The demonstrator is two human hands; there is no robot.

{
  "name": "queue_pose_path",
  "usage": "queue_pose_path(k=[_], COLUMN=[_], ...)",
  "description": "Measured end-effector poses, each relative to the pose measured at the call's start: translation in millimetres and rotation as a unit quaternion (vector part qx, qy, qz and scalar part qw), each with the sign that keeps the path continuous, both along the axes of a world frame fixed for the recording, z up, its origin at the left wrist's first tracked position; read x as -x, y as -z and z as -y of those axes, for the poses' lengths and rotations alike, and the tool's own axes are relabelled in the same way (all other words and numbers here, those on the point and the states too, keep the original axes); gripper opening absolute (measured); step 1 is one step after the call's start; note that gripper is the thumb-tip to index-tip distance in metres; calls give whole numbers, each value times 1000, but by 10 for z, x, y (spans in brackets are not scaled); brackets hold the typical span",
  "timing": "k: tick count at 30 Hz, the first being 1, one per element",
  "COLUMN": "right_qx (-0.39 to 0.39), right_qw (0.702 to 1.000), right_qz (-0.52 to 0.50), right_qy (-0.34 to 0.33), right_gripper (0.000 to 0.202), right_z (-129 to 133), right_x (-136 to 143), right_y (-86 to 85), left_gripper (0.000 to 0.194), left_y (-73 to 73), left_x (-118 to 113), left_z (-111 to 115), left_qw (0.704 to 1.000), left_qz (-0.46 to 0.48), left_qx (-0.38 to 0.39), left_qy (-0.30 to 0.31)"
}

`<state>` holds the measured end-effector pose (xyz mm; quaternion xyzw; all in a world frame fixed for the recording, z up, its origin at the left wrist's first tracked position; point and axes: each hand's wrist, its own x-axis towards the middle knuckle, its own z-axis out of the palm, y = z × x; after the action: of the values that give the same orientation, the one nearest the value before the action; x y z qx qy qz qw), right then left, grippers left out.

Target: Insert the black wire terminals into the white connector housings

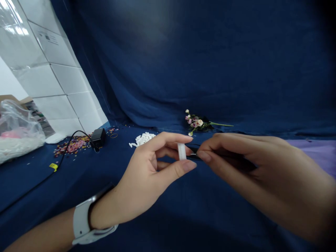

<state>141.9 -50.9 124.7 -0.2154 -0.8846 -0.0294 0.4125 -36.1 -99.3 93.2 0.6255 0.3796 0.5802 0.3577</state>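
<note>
My left hand, with a pale watch strap on its wrist, pinches a small white ribbed plastic piece upright between thumb and forefinger. Just right of it, my right hand is closed in a pinch, its fingertips close to the left ones. Something thin and dark shows at the right fingertips, with a small pale bit near its end; what exactly the fingers hold is hidden. Behind the left hand lies a pile of small white plastic pieces on the dark blue cloth.
An artificial flower sprig lies at the back. On the left are a black power adapter with a cable, scattered pink and multicoloured bits and a clear plastic bag. Purple material lies at the right.
</note>
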Motion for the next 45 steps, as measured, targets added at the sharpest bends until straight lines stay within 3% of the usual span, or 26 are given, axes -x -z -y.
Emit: queue_pose_path(k=[9,19,28,36,41,45], right_qx=[4,-145,-207,-221,-240,-222], right_qw=[1000,987,971,966,955,957], right_qz=[1,14,30,34,48,65], right_qy=[-1,68,116,127,167,173], right_gripper=[18,16,19,17,16,19], right_z=[6,77,116,107,143,156], right_x=[-29,27,12,-5,-25,-43], right_y=[20,134,192,214,233,247], left_gripper=[25,31,32,30,26,24], left_y=[-4,-31,-22,-16,6,4], left_x=[-14,-22,-30,-18,-17,-20], left_z=[10,16,11,-20,-62,-59], left_qw=[1000,997,996,990,972,962], left_qz=[28,67,73,110,164,178], left_qx=[9,20,40,68,113,147], left_qy=[8,17,3,57,126,143])
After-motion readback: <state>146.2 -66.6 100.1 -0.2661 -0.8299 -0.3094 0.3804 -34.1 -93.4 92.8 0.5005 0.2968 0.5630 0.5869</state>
